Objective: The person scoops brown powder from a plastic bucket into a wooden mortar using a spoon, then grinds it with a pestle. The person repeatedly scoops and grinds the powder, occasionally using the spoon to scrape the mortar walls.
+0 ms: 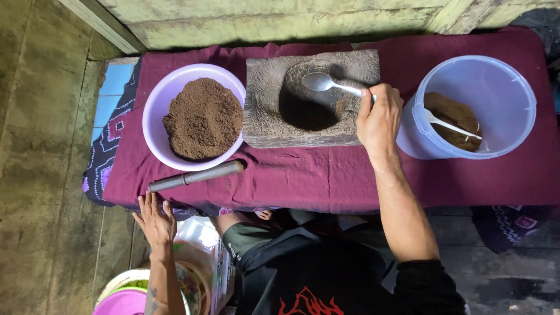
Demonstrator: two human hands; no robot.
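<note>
My right hand (379, 119) grips the handle of a metal spoon (324, 83), whose bowl hangs over the round hollow of a square stone mortar (274, 116) in the middle of the maroon cloth (326, 175). Little shows in the spoon's bowl. My left hand (155, 220) is open, fingers spread, at the cloth's near edge just below a dark metal pestle (195, 176) lying on its side. A lilac bowl (156, 105) heaped with brown powder (204, 119) stands left of the mortar.
A clear plastic bucket (501, 76) at the right holds brown powder and a white spoon (452, 125). Patterned cloth (108, 146) hangs at the left. Plastic bowls and a bag (198, 256) sit below by my knees. A wall runs behind.
</note>
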